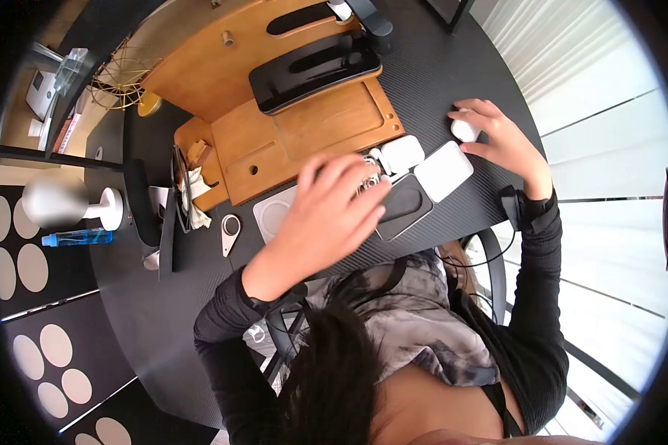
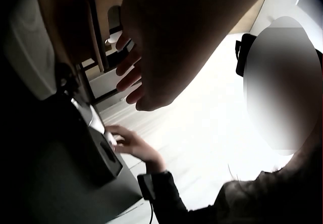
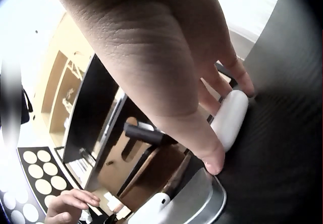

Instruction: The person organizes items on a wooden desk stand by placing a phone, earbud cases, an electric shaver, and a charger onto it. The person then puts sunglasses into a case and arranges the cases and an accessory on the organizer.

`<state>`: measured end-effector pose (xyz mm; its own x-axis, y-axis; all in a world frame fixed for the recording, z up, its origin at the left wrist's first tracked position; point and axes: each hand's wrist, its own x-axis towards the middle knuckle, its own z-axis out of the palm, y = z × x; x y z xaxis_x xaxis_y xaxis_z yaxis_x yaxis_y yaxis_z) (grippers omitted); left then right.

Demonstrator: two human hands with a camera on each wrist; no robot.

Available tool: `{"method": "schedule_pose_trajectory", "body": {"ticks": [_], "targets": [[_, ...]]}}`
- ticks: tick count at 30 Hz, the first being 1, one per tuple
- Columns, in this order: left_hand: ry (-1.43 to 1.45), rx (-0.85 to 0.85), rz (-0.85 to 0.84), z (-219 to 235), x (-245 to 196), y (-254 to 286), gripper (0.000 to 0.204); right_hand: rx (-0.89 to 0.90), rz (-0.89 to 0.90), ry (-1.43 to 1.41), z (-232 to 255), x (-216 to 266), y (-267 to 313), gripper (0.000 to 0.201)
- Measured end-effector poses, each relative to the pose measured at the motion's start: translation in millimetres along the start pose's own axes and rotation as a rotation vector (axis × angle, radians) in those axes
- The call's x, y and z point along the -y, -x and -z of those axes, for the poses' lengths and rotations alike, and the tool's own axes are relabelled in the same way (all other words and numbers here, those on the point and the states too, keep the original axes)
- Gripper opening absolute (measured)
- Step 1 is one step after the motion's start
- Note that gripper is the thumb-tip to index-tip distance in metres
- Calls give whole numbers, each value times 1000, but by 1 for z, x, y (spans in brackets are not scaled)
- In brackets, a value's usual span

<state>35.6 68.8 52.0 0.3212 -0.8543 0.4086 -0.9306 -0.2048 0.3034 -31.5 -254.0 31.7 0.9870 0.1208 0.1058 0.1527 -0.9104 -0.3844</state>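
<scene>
My right hand [image 1: 501,141] pinches a small white rounded case [image 1: 464,131] at the right of the dark table. In the right wrist view, the thumb is on one side of the case [image 3: 233,118] and the fingers are on the other. Over the middle of the table, my left hand [image 1: 315,215] is held with fingers loosely spread, overlapping a shiny metal-linked item [image 1: 369,174]. The left wrist view shows those fingers [image 2: 130,75] hanging relaxed, with nothing visible in them. Between the hands lie a white flat panel [image 1: 444,172], another white rounded case [image 1: 402,153] and a black recessed pad [image 1: 407,208].
Behind the hands stands a wooden desk organizer [image 1: 297,137] holding a black glossy case [image 1: 315,70]. A small white tag-shaped item [image 1: 231,233] with a ring, and glasses [image 1: 178,178], lie at the left. A white pad [image 1: 273,213] sits partly under the left hand.
</scene>
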Motion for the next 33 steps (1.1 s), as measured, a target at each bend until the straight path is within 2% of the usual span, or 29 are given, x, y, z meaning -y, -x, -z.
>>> {"method": "schedule_pose_trajectory", "body": {"ticks": [1,3,4,7,9,10,13,14,17,18,19,21,22,23,26,27,29,30,31,33], "targets": [[-6,1,-2,-3,-4,5,28,-6,3,-1,-1,1,-5,46],[41,67,-41,-10,-10,13,30,-105,178,196,-3,4,-14,46],[45,75,-77,-14,-13,15,33,-105,179,193,0,12,-19,46],[51,133,-186,-29,-15,20,42,19,409,-74,3,40,-40,41],[62,150,-221,-33,-13,15,44,284,304,-214,-1,61,-47,39],[76,167,-254,-34,-13,12,45,191,332,-145,-9,64,-49,39],[67,159,-283,-38,-11,8,45,144,350,9,-17,73,-52,40],[57,154,-272,-38,-9,7,44,177,306,24,-16,77,-53,40],[175,142,-199,-35,-1,6,42,190,294,11,-16,76,-57,40],[228,79,-180,-32,1,6,44,194,293,12,-14,75,-57,40],[232,78,-176,-33,3,6,44,169,263,-78,-10,72,-58,40],[402,-288,113,-35,5,11,53,95,261,-270,-6,68,-59,41],[393,-326,163,-28,10,7,62,55,273,-333,-5,72,-59,40],[505,-284,269,-25,14,7,68,10,288,-392,-4,78,-61,40],[1128,-350,464,-34,22,6,67,-139,385,-441,-25,101,-69,41],[1157,-392,492,-35,27,6,57,-194,412,-368,-33,109,-71,41],[1332,-461,691,-35,40,9,52,-164,436,-343,-36,119,-69,40],[1333,-464,696,-31,44,10,52,-187,431,-382,-35,120,-70,32],[1396,-453,734,-22,46,9,50,-183,430,-385,-34,116,-70,32],[1459,-441,772,-15,52,11,48,-38,317,-423,-29,99,-70,22]]}}
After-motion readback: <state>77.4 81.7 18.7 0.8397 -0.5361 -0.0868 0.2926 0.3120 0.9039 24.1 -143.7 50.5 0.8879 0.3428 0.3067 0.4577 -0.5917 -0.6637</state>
